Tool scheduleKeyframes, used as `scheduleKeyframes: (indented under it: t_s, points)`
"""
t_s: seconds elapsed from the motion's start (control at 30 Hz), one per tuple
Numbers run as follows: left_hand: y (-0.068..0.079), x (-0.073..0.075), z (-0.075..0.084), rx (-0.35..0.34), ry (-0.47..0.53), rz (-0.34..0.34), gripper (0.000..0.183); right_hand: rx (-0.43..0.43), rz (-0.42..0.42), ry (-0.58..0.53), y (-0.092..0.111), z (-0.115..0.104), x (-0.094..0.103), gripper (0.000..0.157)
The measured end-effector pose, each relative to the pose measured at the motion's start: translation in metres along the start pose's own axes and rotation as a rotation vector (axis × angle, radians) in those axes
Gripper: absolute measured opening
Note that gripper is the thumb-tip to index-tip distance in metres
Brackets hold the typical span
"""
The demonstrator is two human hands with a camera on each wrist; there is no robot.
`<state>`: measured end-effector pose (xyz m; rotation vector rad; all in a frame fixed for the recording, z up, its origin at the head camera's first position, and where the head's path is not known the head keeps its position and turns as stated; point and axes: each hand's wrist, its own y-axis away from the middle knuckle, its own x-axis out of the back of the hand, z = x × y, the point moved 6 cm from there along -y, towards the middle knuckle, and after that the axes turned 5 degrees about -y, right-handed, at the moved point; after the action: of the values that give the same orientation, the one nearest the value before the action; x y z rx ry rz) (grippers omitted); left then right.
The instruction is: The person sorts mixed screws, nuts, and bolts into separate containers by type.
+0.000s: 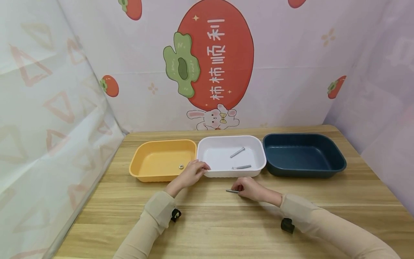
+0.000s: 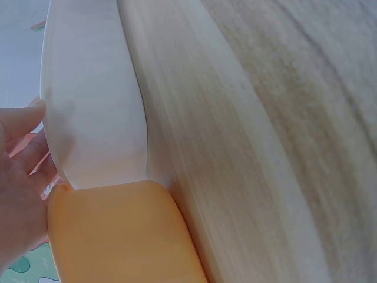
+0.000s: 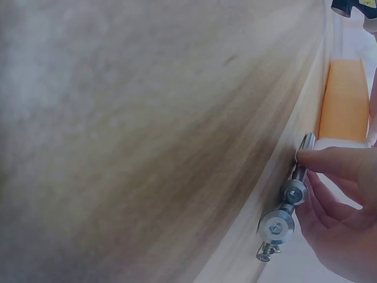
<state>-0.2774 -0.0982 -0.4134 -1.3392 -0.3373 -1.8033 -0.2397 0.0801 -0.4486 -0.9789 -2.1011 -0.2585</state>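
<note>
My right hand is low over the table in front of the white tray. Its thumb and fingers pinch a silver hex-socket bolt; the shaft end of this bolt pokes out past the fingertips. Close below it in the right wrist view are another socket-head bolt and smaller hardware, which the hand hides from above. My left hand rests at the white tray's front left corner, thumb tip at the rim and fingers reaching over it. Inside that tray lie two long bolts.
Left of the white tray stands a yellow tray with a small nut in it. A dark blue tray stands on the right. All three sit in a row along the back of the wooden table, before a printed cloth.
</note>
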Motion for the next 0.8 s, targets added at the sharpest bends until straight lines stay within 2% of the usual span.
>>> scheduleKeyframes:
  t_s: [0.8]
  points:
    - [0.0003,0.0006,0.0007,-0.006,-0.009,0.003,0.011,0.026,0.029,-0.048,-0.0005,-0.0042,0.0082,0.022]
